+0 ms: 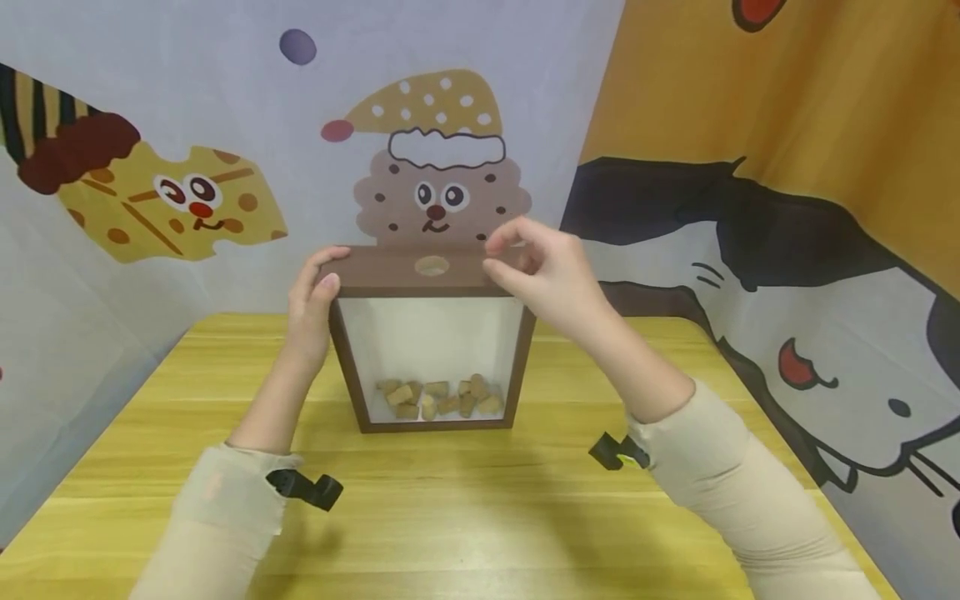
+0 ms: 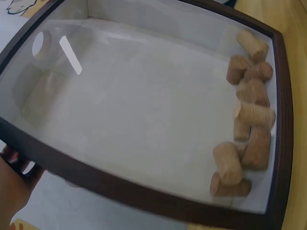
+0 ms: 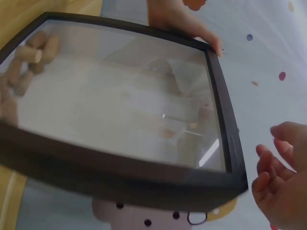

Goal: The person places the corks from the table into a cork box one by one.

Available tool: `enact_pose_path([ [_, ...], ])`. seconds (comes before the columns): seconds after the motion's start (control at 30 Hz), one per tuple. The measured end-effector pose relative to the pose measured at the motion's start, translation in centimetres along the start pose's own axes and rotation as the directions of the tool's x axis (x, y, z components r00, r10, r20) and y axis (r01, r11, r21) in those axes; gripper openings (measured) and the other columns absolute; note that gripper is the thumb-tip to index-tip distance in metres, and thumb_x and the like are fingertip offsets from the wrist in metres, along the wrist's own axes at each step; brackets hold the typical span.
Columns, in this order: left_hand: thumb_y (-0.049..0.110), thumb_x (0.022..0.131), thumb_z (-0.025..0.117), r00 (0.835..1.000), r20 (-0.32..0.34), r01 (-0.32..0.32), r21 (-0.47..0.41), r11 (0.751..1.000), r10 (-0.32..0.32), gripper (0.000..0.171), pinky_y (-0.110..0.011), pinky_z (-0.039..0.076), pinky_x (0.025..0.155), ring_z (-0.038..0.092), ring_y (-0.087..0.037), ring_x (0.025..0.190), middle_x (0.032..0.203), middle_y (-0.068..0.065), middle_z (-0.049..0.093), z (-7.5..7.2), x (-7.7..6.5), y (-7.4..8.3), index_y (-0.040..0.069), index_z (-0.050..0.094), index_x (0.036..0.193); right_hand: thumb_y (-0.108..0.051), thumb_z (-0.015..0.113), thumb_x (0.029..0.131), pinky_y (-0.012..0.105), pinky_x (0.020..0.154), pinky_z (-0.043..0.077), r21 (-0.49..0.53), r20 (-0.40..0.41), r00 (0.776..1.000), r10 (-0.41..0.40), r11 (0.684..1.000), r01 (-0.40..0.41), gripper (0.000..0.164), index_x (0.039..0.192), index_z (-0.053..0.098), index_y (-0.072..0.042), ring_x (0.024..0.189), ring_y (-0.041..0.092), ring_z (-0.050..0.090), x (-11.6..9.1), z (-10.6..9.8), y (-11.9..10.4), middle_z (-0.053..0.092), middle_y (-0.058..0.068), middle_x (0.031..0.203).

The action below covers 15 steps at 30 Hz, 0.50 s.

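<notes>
A brown-framed display box (image 1: 375, 271) with a clear front stands upright on the table. Its top has a round hole (image 1: 432, 266), and several wine corks (image 1: 448, 406) lie along the bottom inside. My left hand (image 1: 309, 304) grips the upper left corner, thumb at the front edge and fingers over the top. Beside the upper right corner is my right hand (image 1: 553, 268), its fingers loosely bent with nothing between them. In the right wrist view, a gap separates the right hand (image 3: 283, 177) from the frame. The left wrist view shows the corks (image 2: 256, 115) close up.
The box rests toward the back of a yellow wood-grain table (image 1: 420, 500). Behind it hangs a cartoon-printed cloth (image 1: 247, 108), with more printed cloth on the right side. Black wrist camera mounts (image 1: 307, 489) stick out from both sleeves.
</notes>
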<state>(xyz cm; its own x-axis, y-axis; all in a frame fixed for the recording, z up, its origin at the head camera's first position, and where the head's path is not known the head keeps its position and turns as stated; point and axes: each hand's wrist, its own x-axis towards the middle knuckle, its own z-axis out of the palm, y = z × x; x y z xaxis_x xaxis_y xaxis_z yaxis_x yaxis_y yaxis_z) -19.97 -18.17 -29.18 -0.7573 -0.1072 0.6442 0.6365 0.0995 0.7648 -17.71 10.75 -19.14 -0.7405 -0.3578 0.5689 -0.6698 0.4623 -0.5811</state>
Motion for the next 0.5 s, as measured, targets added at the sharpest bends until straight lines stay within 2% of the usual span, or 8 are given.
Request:
enact_pose_path([
  [0.13,0.028,0.092,0.044,0.994,0.084,0.069,0.064,0.996,-0.075,0.046,-0.047,0.015,0.108,0.032,-0.020,0.133,0.141,-0.010,0.045,-0.4,0.2,1.2,0.005,0.052,0.132,-0.009,0.069,0.087,0.027,0.048,0.035,-0.023,-0.087,0.991,-0.103,0.995,0.101,0.012,0.099,0.066,-0.009,0.052,0.015,0.044,-1.9,-1.6,1.1,0.056,-0.001,0.070],
  [0.27,0.030,0.098,0.041,0.971,0.191,0.120,0.124,0.985,-0.142,0.050,-0.051,0.010,0.109,0.020,-0.022,0.140,0.151,-0.005,0.033,-1.1,0.3,2.1,0.013,0.041,0.144,-0.002,0.070,0.084,0.023,0.048,0.034,-0.083,-0.147,0.971,-0.189,0.981,0.178,0.012,0.095,0.067,-0.007,0.049,0.012,0.042,-4.1,-2.8,2.6,0.052,-0.005,0.060],
  [0.4,0.032,0.101,0.041,0.951,0.257,0.128,0.177,0.976,-0.171,0.054,-0.054,0.011,0.109,0.012,-0.027,0.142,0.157,-0.003,0.019,-2.3,0.0,2.3,0.022,0.025,0.152,0.001,0.071,0.082,0.021,0.052,0.034,-0.148,-0.164,0.964,-0.211,0.971,0.188,0.014,0.092,0.068,-0.007,0.052,0.010,0.043,-6.5,-3.9,4.4,0.055,-0.007,0.062],
  [0.5,0.027,0.103,0.041,0.937,0.288,0.136,0.217,0.967,-0.196,0.056,-0.057,0.017,0.107,0.016,-0.035,0.140,0.156,-0.012,0.018,-3.3,-0.8,2.1,0.017,0.019,0.153,0.002,0.071,0.080,0.020,0.053,0.033,-0.215,-0.166,0.964,-0.209,0.961,0.171,0.014,0.091,0.068,-0.007,0.054,0.008,0.042,-8.3,-4.7,6.0,0.056,-0.007,0.066],
])
